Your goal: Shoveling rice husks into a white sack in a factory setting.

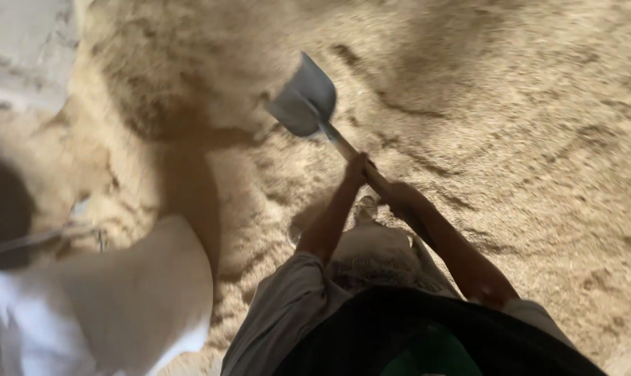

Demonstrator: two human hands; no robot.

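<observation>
Both my hands grip the wooden handle of a shovel. My left hand [358, 168] is higher on the shaft, nearer the blade, and my right hand [401, 197] is just below it. The shovel's pale metal blade [304, 97] is raised above a wide spread of tan grain [510, 111], tilted, with nothing clearly resting on it. My legs and a foot show under my arms, standing in the grain.
A full white sack [120, 299] stands at the lower left, its mouth partly hidden. A pale wall or block [23, 42] fills the upper left corner. Heaped grain [162, 63] rises beside it, and dark shadow lies at the left edge.
</observation>
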